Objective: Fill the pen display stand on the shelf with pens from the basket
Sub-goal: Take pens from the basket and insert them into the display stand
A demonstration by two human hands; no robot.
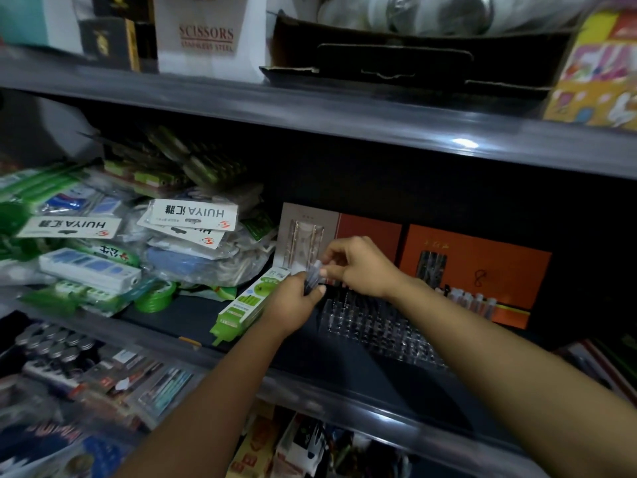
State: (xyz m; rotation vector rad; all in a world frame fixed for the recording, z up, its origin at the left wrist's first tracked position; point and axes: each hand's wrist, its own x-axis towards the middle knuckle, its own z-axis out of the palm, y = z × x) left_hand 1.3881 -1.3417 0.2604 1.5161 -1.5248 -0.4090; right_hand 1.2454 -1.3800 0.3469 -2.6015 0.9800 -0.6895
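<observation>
- My left hand [299, 298] is curled round a small bunch of dark pens [312, 279], thumb across the front, held above the near-left corner of the pen display stand [375, 326].
- My right hand [358, 267] meets the bunch from the right: its fingertips [325, 271] pinch the pale top end of one pen, the other fingers bent above it.
- The two hands are touching or nearly so around the bunch; blur keeps me from counting the pens or telling where one ends.
- The stand is clear plastic with rows of small sockets, sitting on the dark middle shelf [344, 381] in front of an orange display box [475, 257]; my right forearm crosses it, and I cannot tell which sockets are filled.
- A few capped pens [472, 300] stand upright just behind my right wrist, in front of the orange box.
- A green and white pen box [241, 305] lies just left of my left hand.
- Bagged stationery packs [186, 215] pile up further left; their contents are hard to make out.
</observation>
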